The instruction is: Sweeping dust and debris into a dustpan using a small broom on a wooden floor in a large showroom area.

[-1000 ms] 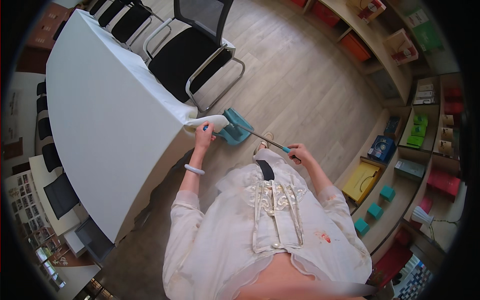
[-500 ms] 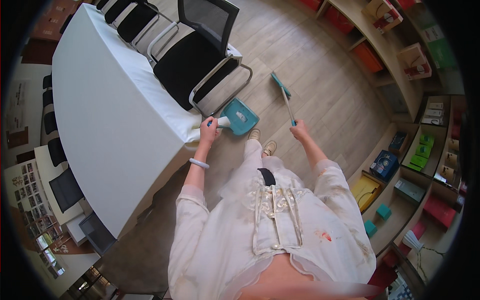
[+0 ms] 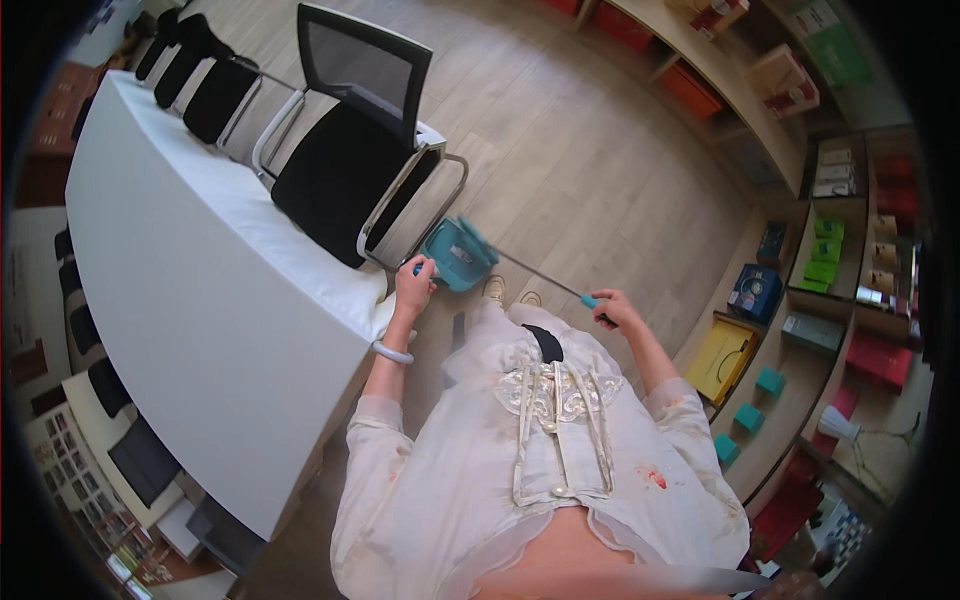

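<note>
The teal dustpan (image 3: 446,250) sits just above the centre of the frame, apparently on the floor (image 3: 600,170), near the black chair (image 3: 345,170). The left hand (image 3: 415,285) has its fingers wrapped around the dustpan's handle; the right hand (image 3: 614,309) has its fingers clamped on the grip of the broom (image 3: 540,273), whose head meets the dustpan's right side. The sweeping seems unfinished: both tools remain in use. Whether the dustpan holds any debris cannot be told, nor how much remains to gather.
</note>
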{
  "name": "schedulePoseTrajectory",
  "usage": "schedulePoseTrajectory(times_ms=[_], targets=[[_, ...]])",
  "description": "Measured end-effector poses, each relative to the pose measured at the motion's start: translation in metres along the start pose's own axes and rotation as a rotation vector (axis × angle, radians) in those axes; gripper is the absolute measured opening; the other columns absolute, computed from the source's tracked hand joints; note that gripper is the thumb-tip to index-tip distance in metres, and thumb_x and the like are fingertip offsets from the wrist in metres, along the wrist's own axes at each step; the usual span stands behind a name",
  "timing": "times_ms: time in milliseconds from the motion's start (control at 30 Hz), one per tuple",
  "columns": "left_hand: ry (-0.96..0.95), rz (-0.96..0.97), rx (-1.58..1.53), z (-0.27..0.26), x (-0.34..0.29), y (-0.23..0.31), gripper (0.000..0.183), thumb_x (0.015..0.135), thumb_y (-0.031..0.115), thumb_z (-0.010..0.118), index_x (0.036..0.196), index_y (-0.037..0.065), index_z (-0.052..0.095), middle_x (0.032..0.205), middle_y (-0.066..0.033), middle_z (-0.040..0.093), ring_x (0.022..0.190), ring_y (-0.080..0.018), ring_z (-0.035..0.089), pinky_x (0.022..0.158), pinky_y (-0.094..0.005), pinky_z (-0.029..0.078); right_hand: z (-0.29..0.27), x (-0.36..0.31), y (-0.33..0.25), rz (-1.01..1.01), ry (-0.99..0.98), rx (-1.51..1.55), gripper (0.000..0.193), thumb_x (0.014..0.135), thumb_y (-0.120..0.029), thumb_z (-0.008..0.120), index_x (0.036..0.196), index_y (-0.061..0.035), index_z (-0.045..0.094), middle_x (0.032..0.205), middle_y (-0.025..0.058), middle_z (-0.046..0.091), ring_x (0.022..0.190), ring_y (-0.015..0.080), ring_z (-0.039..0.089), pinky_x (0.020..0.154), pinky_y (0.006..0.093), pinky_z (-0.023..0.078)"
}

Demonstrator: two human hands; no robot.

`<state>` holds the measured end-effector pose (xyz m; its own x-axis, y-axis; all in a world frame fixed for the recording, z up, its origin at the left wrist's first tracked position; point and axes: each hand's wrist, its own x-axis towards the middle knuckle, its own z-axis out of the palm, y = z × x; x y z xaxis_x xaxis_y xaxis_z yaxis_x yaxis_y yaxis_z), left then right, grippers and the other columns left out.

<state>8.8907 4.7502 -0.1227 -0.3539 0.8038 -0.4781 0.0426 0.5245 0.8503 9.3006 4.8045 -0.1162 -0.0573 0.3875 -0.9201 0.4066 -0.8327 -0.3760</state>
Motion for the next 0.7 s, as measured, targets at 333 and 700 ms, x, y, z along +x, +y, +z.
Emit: schedulePoseTrajectory(times_ms=[333, 700], targets=[[-0.228, 0.092, 0.064, 0.060, 0.049, 0.023, 0.025, 0.081, 0.020, 0.053, 0.066, 0.000, 0.054, 0.055, -0.0028, 0.050, 0.048, -0.0094, 0.048, 0.044, -0.0251, 0.040, -0.025, 0.097, 0.004, -0.267, 0.520, -0.317, 0.032, 0.068, -0.005, 0.055, 0.099, -0.0049, 0.058, 0.057, 0.0064, 0.050, 0.044, 0.0159, 0.048, 0.037, 0.0311, 0.034], [-0.320, 0.108, 0.131, 0.142, 0.078, 0.063, 0.022, 0.079, 0.019, 0.053, 0.064, 0.004, 0.053, 0.059, -0.0010, 0.050, 0.044, -0.0084, 0.047, 0.040, -0.0219, 0.039, -0.024, 0.017, 0.049, -0.136, 0.189, -0.106, 0.052, 0.060, -0.001, 0.061, 0.112, -0.0027, 0.057, 0.065, 0.0089, 0.058, 0.054, 0.0202, 0.055, 0.049, 0.0321, 0.043]])
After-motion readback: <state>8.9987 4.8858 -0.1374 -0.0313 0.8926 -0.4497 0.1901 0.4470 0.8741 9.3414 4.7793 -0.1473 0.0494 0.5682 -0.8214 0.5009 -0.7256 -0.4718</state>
